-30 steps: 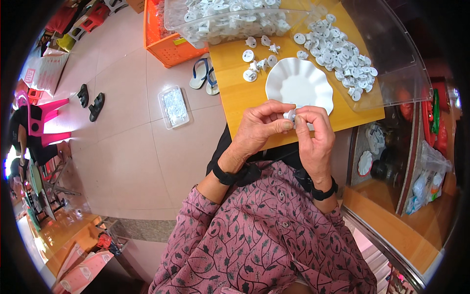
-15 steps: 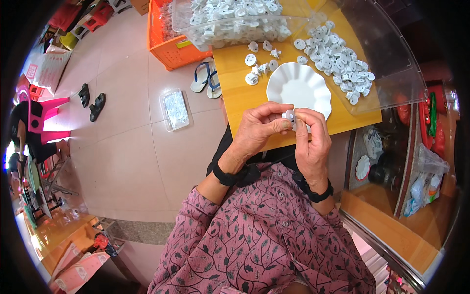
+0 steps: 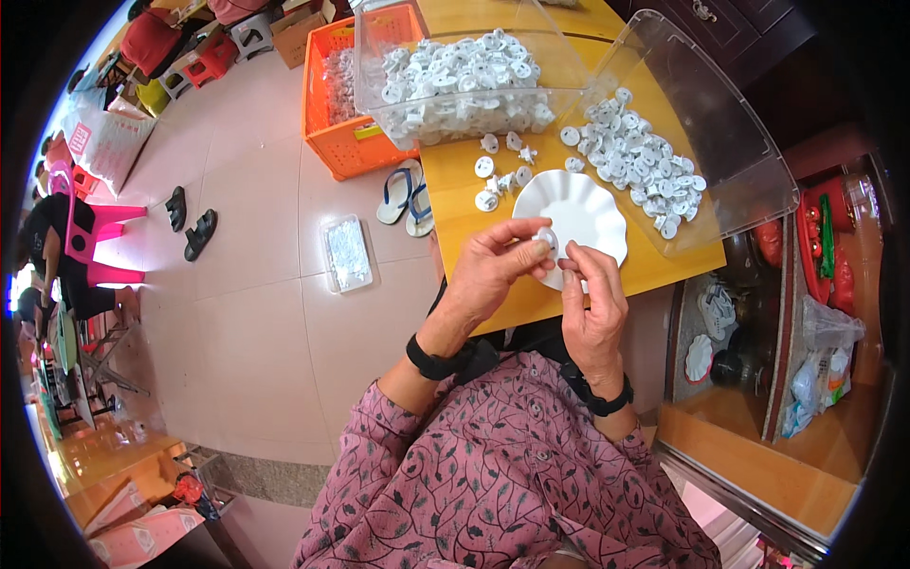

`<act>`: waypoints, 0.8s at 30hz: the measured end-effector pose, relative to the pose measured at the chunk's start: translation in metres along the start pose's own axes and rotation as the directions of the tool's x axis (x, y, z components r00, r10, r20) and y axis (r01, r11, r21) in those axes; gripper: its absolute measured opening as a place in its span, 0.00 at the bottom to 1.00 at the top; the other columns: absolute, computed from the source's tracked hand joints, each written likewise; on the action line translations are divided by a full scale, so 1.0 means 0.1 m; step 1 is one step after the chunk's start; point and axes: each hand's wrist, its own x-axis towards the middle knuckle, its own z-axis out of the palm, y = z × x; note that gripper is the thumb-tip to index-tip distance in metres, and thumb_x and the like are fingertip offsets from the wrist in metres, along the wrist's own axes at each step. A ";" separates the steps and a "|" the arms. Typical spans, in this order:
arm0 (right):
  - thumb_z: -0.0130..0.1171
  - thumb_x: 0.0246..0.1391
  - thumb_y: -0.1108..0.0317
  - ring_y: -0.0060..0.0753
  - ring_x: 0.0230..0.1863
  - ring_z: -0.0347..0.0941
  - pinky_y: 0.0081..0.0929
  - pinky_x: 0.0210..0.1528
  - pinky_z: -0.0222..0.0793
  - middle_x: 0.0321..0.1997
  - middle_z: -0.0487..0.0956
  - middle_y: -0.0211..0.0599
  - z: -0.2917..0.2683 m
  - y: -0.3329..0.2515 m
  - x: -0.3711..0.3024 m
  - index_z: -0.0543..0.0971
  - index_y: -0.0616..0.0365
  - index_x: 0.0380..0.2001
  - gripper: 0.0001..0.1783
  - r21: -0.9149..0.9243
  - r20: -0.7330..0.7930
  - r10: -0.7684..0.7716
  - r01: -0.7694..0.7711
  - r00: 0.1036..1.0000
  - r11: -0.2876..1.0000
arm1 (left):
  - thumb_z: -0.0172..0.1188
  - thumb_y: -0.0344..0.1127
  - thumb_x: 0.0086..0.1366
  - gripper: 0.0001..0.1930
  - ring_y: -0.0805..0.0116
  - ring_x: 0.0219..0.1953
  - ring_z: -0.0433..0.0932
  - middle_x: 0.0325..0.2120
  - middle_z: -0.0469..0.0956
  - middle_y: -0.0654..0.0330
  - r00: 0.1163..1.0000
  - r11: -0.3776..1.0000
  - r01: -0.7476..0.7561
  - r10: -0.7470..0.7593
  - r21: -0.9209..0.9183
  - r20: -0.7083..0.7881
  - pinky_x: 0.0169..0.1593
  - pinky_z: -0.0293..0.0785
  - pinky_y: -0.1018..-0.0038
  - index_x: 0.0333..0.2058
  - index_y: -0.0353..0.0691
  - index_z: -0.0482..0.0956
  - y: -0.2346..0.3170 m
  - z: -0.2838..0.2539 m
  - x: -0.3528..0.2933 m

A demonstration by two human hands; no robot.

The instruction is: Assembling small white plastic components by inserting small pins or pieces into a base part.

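Note:
My left hand pinches a small white round plastic part between thumb and fingers, over the near left edge of a white scalloped plate. Just to its right, a small gap away, my right hand has thumb and fingertips drawn together; whatever they hold is too small or hidden to make out. Several similar loose parts lie left of the plate. A larger pile of them spreads beyond the plate to the right.
A clear plastic bin heaped with white parts stands at the back of the yellow table. Right of the pile leans a clear plastic lid. An orange crate, flip-flops and a small clear box are on the floor left.
My hands have come apart slightly, the white part staying in my left fingers while my right fingertips drew back from it. The whole view has shifted, so the table appears lower.

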 end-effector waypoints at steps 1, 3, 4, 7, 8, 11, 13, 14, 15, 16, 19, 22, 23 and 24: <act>0.54 0.55 0.85 0.44 0.41 0.79 0.32 0.42 0.76 0.45 0.76 0.45 -0.02 0.02 0.01 0.78 0.63 0.46 0.16 -0.001 -0.007 -0.004 0.004 1.000 1.000 | 0.59 0.27 0.67 0.16 0.69 0.36 0.81 0.39 0.81 0.56 0.999 1.000 -0.019 0.020 0.023 -0.027 0.41 0.79 0.77 0.52 0.30 0.76 0.07 0.01 0.05; 0.54 0.55 0.85 0.43 0.38 0.79 0.31 0.41 0.76 0.43 0.77 0.46 -0.12 0.09 0.02 0.78 0.65 0.44 0.14 -0.082 -0.022 -0.033 0.031 0.999 0.996 | 0.59 0.28 0.67 0.16 0.67 0.36 0.81 0.39 0.81 0.54 0.994 0.994 -0.064 0.072 0.090 -0.082 0.41 0.79 0.76 0.51 0.28 0.75 0.24 0.05 0.23; 0.54 0.55 0.85 0.43 0.38 0.79 0.31 0.41 0.76 0.43 0.77 0.46 -0.16 0.14 0.01 0.78 0.65 0.44 0.14 -0.083 -0.026 -0.028 0.026 0.999 0.996 | 0.59 0.29 0.67 0.16 0.66 0.36 0.81 0.39 0.81 0.54 0.991 0.991 -0.086 0.096 0.101 -0.098 0.41 0.79 0.76 0.51 0.27 0.75 0.38 0.08 0.29; 0.55 0.56 0.82 0.41 0.38 0.79 0.31 0.40 0.75 0.39 0.78 0.45 -0.30 0.27 -0.01 0.78 0.66 0.41 0.10 -0.139 -0.051 0.043 -0.050 0.998 0.989 | 0.61 0.32 0.66 0.18 0.65 0.36 0.82 0.38 0.80 0.53 0.959 0.950 -0.244 0.267 0.196 -0.099 0.44 0.79 0.75 0.49 0.24 0.75 0.82 0.15 0.54; 0.55 0.56 0.82 0.41 0.38 0.79 0.31 0.40 0.75 0.39 0.78 0.45 -0.34 0.32 -0.02 0.78 0.66 0.41 0.10 -0.145 -0.057 0.057 -0.065 0.997 0.987 | 0.63 0.35 0.66 0.20 0.65 0.36 0.82 0.36 0.80 0.54 0.937 0.932 -0.313 0.335 0.185 -0.101 0.45 0.79 0.75 0.49 0.23 0.75 0.93 0.14 0.63; 0.56 0.56 0.81 0.42 0.38 0.78 0.31 0.40 0.74 0.39 0.78 0.45 -0.42 0.49 -0.06 0.79 0.66 0.39 0.08 -0.194 -0.081 0.105 -0.119 0.991 0.974 | 0.65 0.34 0.64 0.32 0.58 0.42 0.82 0.44 0.75 0.47 0.881 0.882 -0.434 0.458 0.182 -0.116 0.49 0.78 0.74 0.57 0.16 0.62 1.24 0.07 0.93; 0.56 0.55 0.81 0.42 0.38 0.78 0.31 0.40 0.74 0.39 0.78 0.45 -0.45 0.51 -0.07 0.79 0.65 0.39 0.08 -0.212 -0.089 0.138 -0.154 0.986 0.965 | 0.67 0.33 0.62 0.43 0.52 0.47 0.81 0.52 0.68 0.40 0.849 0.849 -0.497 0.518 0.179 -0.102 0.52 0.77 0.71 0.62 0.13 0.47 1.34 0.03 1.04; 0.56 0.55 0.81 0.43 0.38 0.78 0.32 0.40 0.74 0.39 0.78 0.45 -0.46 0.52 -0.07 0.79 0.65 0.39 0.08 -0.224 -0.088 0.158 -0.174 0.983 0.959 | 0.67 0.33 0.62 0.43 0.52 0.47 0.81 0.52 0.68 0.40 0.853 0.853 -0.490 0.512 0.180 -0.100 0.52 0.77 0.71 0.62 0.13 0.47 1.32 0.00 1.04; 0.56 0.55 0.81 0.43 0.38 0.78 0.32 0.40 0.74 0.39 0.78 0.45 -0.47 0.54 -0.08 0.79 0.65 0.39 0.08 -0.232 -0.100 0.171 -0.190 0.980 0.954 | 0.66 0.32 0.62 0.43 0.53 0.46 0.81 0.52 0.68 0.40 0.836 0.839 -0.506 0.534 0.203 -0.124 0.52 0.77 0.71 0.62 0.13 0.47 1.28 0.04 1.03; 0.56 0.55 0.80 0.44 0.38 0.78 0.32 0.41 0.74 0.39 0.78 0.45 -0.48 0.57 -0.09 0.79 0.65 0.39 0.08 -0.265 -0.099 0.155 -0.176 0.983 0.948 | 0.66 0.32 0.62 0.42 0.53 0.45 0.81 0.53 0.68 0.39 0.816 0.822 -0.522 0.559 0.227 -0.147 0.52 0.77 0.72 0.62 0.13 0.48 1.23 0.07 1.00; 0.56 0.55 0.80 0.46 0.38 0.77 0.34 0.41 0.73 0.38 0.77 0.44 -0.46 0.63 -0.09 0.79 0.64 0.38 0.08 -0.324 -0.086 0.126 -0.147 0.988 0.935 | 0.64 0.32 0.64 0.29 0.60 0.42 0.82 0.46 0.75 0.46 0.853 0.855 -0.438 0.492 0.277 -0.171 0.49 0.78 0.72 0.56 0.17 0.63 1.04 0.16 0.71; 0.57 0.54 0.79 0.48 0.39 0.76 0.35 0.41 0.73 0.38 0.77 0.45 -0.42 0.70 -0.05 0.79 0.63 0.37 0.07 -0.359 -0.051 0.109 -0.119 0.993 0.926 | 0.62 0.32 0.65 0.16 0.66 0.36 0.81 0.37 0.80 0.55 0.937 0.929 -0.255 0.306 0.268 -0.169 0.42 0.77 0.74 0.46 0.25 0.77 0.79 0.17 0.42; 0.57 0.54 0.78 0.49 0.39 0.76 0.36 0.41 0.72 0.38 0.76 0.45 -0.42 0.73 -0.02 0.78 0.63 0.37 0.06 -0.368 -0.025 0.113 -0.114 0.993 0.923 | 0.61 0.32 0.66 0.14 0.66 0.37 0.81 0.38 0.80 0.55 0.954 0.938 -0.182 0.241 0.295 -0.177 0.42 0.77 0.74 0.46 0.26 0.78 0.69 0.15 0.34; 0.57 0.54 0.78 0.49 0.39 0.76 0.36 0.41 0.72 0.38 0.76 0.45 -0.41 0.75 0.01 0.78 0.63 0.37 0.06 -0.370 -0.025 0.108 -0.110 0.994 0.922 | 0.59 0.32 0.67 0.13 0.67 0.37 0.81 0.39 0.80 0.56 0.965 0.940 -0.110 0.179 0.322 -0.191 0.43 0.76 0.74 0.46 0.28 0.78 0.59 0.12 0.26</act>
